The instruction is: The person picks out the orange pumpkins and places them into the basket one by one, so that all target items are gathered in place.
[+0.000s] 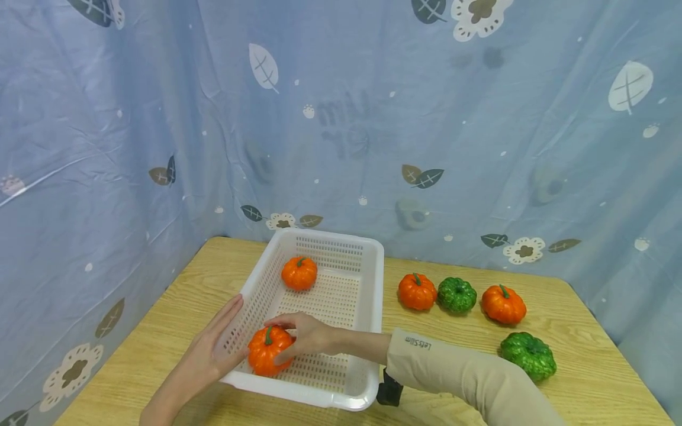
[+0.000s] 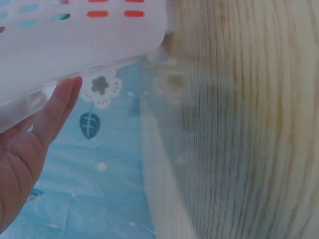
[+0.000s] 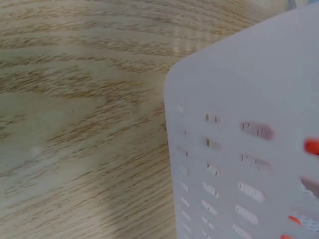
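A white plastic basket [image 1: 375,284] with slotted walls stands on the wooden table. My right hand [image 1: 309,336] reaches in over its right side and holds an orange toy pumpkin [image 1: 264,356] at the near left corner, with fingers and thumb on either side of it. My left hand [image 1: 205,355] rests against the left rim, fingers straight along it and thumb close to that pumpkin. The left wrist view shows the left fingers [image 2: 59,107] touching the basket's edge. Another orange pumpkin [image 1: 299,273] sits in the far left part. In the right wrist view the basket wall [image 3: 224,89] hides the right hand.
Right of the basket, an orange pumpkin [image 1: 417,291], a green pumpkin [image 1: 456,295] and a further orange pumpkin [image 1: 503,305] stand in a row. Nearer, another green pumpkin [image 1: 528,356] lies beside the right sleeve [image 1: 463,373]. A blue patterned curtain [image 1: 341,130] hangs behind the table [image 1: 176,307].
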Available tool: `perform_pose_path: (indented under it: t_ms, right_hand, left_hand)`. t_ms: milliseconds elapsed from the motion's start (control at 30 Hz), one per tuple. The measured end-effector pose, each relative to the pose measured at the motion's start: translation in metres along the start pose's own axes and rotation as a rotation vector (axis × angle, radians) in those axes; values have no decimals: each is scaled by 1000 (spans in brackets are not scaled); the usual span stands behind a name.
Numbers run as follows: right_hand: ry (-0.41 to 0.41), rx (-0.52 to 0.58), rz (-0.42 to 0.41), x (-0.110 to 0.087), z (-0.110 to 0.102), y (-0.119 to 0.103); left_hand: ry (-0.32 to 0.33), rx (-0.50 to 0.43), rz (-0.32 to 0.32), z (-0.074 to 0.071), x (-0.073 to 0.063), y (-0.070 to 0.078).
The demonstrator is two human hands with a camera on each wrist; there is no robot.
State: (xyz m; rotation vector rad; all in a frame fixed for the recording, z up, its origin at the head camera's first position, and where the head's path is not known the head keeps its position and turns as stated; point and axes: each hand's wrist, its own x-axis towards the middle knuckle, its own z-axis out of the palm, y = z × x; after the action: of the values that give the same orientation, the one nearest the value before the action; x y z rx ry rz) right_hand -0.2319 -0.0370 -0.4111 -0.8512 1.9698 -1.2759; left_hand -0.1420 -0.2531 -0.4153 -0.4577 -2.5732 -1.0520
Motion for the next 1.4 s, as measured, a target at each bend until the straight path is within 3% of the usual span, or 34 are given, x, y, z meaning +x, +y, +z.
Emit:
perform_pose_path:
  t_ms: [300,500,700,1033,1233,1400]
  right_hand:
    - [9,6,-9,1,1,-1]
    - [18,30,-42,-8,-14,-3]
    - [38,96,-72,-34,-43,-4]
    - [-4,150,-170,-82,-89,-2]
    - [75,223,-175,-113,-113,7]
    - [132,227,-243,-138,-135,27]
  left_hand:
    - [8,36,8,0,0,-1]
    - [14,8,14,0,0,1]
    - [18,16,14,0,-2,-1]
    - [17,13,20,1,-1,-4]
    - [6,15,13,0,-1,-4]
    - [3,-5,31,-1,-2,-4]
